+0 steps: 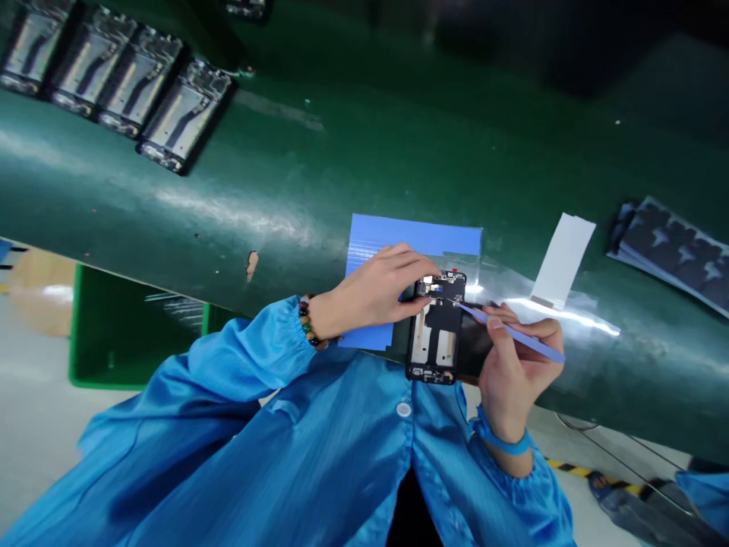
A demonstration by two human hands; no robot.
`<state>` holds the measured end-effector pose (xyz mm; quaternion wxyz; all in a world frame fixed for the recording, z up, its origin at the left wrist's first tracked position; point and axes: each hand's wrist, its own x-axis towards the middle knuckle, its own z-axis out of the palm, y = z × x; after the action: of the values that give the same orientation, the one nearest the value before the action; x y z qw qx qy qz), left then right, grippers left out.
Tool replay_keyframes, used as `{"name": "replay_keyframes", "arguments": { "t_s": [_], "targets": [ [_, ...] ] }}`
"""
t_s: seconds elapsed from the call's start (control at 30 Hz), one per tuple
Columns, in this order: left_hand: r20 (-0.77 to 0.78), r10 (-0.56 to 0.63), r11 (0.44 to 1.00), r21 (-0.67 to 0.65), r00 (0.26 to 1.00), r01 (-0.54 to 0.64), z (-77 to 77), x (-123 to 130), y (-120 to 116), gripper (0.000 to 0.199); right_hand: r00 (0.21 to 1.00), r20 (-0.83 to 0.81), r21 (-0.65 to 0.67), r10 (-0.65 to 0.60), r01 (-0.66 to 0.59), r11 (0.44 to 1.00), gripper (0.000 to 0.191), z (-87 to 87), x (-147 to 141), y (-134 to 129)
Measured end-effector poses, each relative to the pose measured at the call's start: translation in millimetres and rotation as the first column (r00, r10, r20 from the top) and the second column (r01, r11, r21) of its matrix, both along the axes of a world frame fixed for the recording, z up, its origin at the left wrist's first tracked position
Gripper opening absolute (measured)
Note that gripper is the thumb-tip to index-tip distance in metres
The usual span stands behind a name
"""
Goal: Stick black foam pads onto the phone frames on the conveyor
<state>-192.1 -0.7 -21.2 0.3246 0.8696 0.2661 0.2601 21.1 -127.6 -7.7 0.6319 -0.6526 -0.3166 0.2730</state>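
Note:
An opened smartphone (436,330) lies at the table's front edge, its back cover off and circuit board showing. My left hand (381,287) is closed on its upper left corner, thumb and fingertips at the board. In my right hand (515,365) is a pair of blue tweezers (527,339), held like a pen. Their tip touches or hovers just over the board near my left thumb; which one I cannot tell. Partly under my left hand and the phone lies a blue sheet (415,235).
Several opened phones (185,114) lie in a row at the far left. Right of my hands are a white strip (563,258) and a stack of dark printed sheets (677,247). Below the table's left edge stands a green bin (85,334). Someone's shoe (601,486) shows at lower right.

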Motion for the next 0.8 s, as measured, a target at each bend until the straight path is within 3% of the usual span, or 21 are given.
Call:
{"name": "replay_keyframes", "arguments": {
  "t_s": [0.63, 0.8],
  "targets": [
    [-0.059, 0.006, 1.0, 0.023, 0.998, -0.005, 1.2, 0.7, -1.9, 0.03, 1.0, 0.014, -0.037, -0.012, 0.013, 0.999, 0.035, 2.8, 1.1, 1.9],
    [-0.217, -0.011, 0.981, 0.188, 0.976, 0.053, 7.8, 2.2, -4.0, 0.031, 0.999, 0.052, -0.05, 0.004, -0.001, 0.999, 0.035, 2.1, -1.3, 2.5]
  ]
}}
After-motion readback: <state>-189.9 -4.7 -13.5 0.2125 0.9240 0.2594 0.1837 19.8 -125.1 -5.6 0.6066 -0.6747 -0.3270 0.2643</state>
